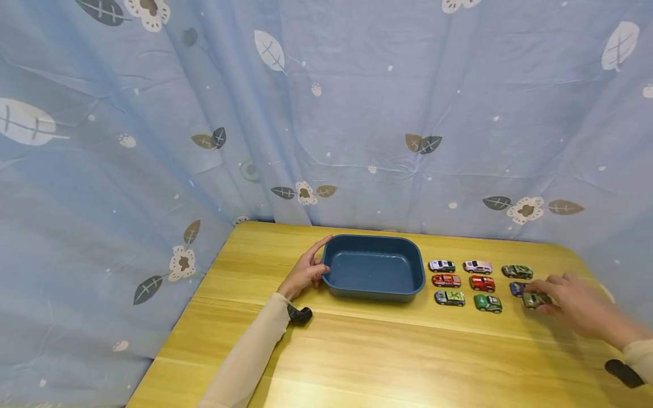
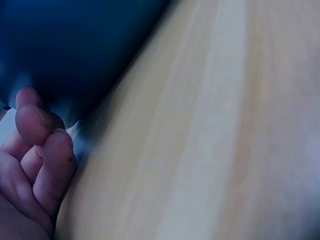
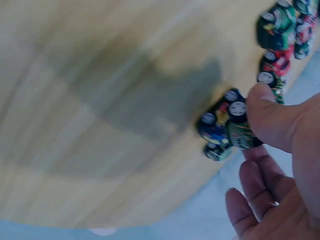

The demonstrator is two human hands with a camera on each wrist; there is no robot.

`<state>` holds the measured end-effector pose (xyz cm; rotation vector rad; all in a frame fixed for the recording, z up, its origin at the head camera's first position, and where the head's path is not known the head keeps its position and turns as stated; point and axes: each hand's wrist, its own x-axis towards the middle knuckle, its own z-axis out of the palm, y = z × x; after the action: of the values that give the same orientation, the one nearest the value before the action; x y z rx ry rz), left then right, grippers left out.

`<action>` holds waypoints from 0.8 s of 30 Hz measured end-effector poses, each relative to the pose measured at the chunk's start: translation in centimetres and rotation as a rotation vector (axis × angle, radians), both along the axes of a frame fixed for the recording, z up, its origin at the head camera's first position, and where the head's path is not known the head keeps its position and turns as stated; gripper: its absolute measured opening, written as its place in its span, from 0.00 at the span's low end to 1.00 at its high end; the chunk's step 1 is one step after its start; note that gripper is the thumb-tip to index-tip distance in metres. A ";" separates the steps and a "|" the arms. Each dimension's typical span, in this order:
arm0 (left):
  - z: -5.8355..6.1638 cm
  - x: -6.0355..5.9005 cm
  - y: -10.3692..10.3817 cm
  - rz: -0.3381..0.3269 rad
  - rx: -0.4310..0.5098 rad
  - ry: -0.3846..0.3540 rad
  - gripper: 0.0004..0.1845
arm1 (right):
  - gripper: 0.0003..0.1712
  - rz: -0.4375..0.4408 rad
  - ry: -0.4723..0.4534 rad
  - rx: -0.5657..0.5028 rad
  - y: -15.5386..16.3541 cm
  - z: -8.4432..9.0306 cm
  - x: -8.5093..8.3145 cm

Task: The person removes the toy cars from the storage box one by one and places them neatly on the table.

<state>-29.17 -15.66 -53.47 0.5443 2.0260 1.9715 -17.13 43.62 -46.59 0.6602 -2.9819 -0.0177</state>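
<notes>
A dark blue plastic basin (image 1: 373,296) stands on the wooden table. At its left side my left hand (image 1: 305,273) holds the rim, thumb over the edge and index finger stretched toward the far corner. The left wrist view has those fingers (image 2: 52,165) bent against the basin's wall (image 2: 85,45). Between thumb and fingers, my right hand (image 1: 579,303) pinches a green camouflage toy car (image 1: 533,300). In the right wrist view this car (image 3: 241,134) is tilted, its wheels showing, and overlaps a blue toy car (image 3: 214,127). Another camouflage toy car (image 1: 517,272) sits just behind.
Toy cars stand in columns right of the basin, among them a green one (image 1: 487,303), a red one (image 1: 482,283) and an orange-red one (image 1: 446,281). A blue patterned curtain (image 1: 357,113) hangs along the table's (image 1: 357,351) back and left edges.
</notes>
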 end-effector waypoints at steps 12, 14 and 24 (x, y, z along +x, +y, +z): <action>-0.2 -0.2 -0.1 -0.003 -0.010 0.014 0.48 | 0.27 0.072 0.172 -0.051 0.5 -3.4 1.3; -0.2 -0.2 -0.2 -0.001 -0.010 0.015 0.48 | 0.28 0.087 0.186 -0.067 0.5 -3.9 1.3; 0.0 0.1 0.0 -0.003 0.000 0.013 0.48 | 0.27 0.054 0.155 -0.069 0.6 -4.5 1.3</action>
<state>-29.12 -15.69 -53.45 0.5614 2.0319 1.9719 -15.86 44.20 -51.13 0.6970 -2.8021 0.0359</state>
